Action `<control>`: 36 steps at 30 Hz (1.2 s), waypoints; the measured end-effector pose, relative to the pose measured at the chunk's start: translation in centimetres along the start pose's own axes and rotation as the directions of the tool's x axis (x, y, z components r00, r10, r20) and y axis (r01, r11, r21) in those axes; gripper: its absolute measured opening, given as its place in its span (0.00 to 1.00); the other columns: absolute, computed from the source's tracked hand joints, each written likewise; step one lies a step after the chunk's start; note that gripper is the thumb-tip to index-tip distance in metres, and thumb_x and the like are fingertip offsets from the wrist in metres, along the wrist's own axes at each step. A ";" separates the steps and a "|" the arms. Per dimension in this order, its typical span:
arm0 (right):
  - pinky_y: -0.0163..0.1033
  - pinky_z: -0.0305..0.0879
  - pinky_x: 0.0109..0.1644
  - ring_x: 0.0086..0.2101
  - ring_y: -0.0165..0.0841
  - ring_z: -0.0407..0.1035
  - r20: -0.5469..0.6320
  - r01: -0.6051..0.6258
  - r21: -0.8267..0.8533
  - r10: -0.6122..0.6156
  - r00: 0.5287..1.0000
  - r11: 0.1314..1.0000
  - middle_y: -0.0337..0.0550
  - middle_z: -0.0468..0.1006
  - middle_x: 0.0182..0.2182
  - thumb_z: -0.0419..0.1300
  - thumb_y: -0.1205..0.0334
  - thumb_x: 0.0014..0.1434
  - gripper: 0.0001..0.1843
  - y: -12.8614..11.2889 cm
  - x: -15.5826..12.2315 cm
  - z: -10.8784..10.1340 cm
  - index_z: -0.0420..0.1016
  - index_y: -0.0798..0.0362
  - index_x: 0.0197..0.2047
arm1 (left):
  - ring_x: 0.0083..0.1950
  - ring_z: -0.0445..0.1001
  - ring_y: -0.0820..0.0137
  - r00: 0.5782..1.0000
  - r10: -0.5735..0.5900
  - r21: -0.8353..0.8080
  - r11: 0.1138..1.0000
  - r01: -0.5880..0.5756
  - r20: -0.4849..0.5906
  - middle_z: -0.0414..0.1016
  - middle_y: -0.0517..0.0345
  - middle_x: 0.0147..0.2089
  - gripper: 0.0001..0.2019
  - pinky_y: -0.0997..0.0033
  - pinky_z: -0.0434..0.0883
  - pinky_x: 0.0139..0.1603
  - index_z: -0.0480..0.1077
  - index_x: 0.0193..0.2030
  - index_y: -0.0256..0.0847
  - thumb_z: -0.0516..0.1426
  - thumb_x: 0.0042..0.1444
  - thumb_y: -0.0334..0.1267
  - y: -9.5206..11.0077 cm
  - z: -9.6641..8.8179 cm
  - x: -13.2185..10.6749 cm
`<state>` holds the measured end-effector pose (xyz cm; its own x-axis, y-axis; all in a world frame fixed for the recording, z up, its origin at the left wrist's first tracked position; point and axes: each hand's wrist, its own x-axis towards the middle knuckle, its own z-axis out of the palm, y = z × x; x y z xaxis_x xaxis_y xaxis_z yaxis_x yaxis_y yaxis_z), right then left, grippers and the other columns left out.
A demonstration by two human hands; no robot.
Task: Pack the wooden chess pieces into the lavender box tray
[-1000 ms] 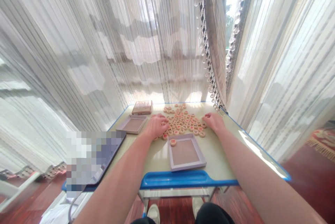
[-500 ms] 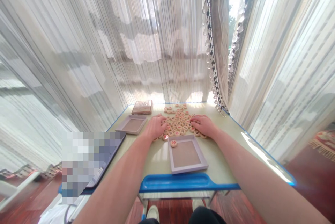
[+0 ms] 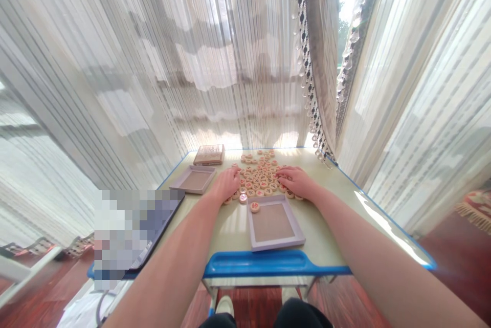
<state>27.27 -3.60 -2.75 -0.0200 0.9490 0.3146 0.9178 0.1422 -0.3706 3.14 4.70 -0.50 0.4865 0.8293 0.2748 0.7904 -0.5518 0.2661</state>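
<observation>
The fingers of the right hand [image 3: 295, 180], just right of and below the centre of the frame, are stretched out and slightly parted, their tips resting over the right side of a spread of round wooden pieces [image 3: 263, 184]. They do not appear closed around anything. The fingers of the left hand [image 3: 227, 182], a little left of centre, are loosely bent at the left side of the same spread; their undersides are hidden, so I cannot tell whether a piece is held there.

Between the two hands the pieces lie crowded together, many face up with red or dark characters, thinning into a few loose ones toward the top of the spread. Just below them, in the lower middle of the frame, is a shallow pale tray [image 3: 299, 241] with a single red-marked piece [image 3: 254, 207] in its upper left corner.

Further out, left of the left hand, sits a second shallow tray [image 3: 195, 181], with a closed box [image 3: 209, 154] just above it in the frame. At the lower left is a flat dark-edged object [image 3: 171, 210], largely pixelated. All of these rest on a pale table [image 3: 230, 231] edged in blue. Striped sheer curtains [image 3: 207, 62] fill the upper frame; reddish flooring [image 3: 257, 302] shows along the bottom.
</observation>
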 end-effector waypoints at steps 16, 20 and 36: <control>0.42 0.55 0.57 0.50 0.37 0.64 -0.045 -0.027 0.020 0.028 0.999 0.999 0.44 0.73 0.48 0.50 0.58 0.58 0.17 -0.4 -0.2 -0.1 0.75 0.51 0.46 | 0.50 0.71 0.62 0.992 -0.036 0.077 0.996 0.046 -0.125 0.76 0.50 0.45 0.17 0.68 0.64 0.53 0.74 0.42 0.41 0.47 0.52 0.31 -0.2 -0.5 -0.1; 0.42 0.55 0.56 0.49 0.36 0.64 -0.050 -0.024 0.038 0.026 0.998 0.999 0.44 0.74 0.48 0.51 0.58 0.58 0.17 -0.5 -0.3 -0.2 0.76 0.51 0.44 | 0.50 0.70 0.61 0.968 -0.030 0.076 0.996 0.051 -0.251 0.75 0.49 0.46 0.17 0.67 0.63 0.55 0.75 0.41 0.38 0.47 0.50 0.30 -0.3 -1.0 -0.3; 0.47 0.51 0.60 0.52 0.40 0.61 -0.047 -0.016 -0.006 0.016 0.999 1.000 0.41 0.72 0.50 0.50 0.55 0.58 0.18 -0.1 -0.3 0.2 0.76 0.47 0.46 | 0.49 0.71 0.64 0.972 -0.164 0.001 0.986 0.167 -0.171 0.76 0.51 0.45 0.19 0.70 0.64 0.52 0.74 0.43 0.38 0.51 0.46 0.23 -0.9 -1.0 -0.1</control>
<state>27.11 -3.86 -3.03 0.0131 0.9369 0.3492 0.9205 0.1252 -0.3703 2.02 5.05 0.11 0.2792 0.8814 0.3811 0.8610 -0.4055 0.3070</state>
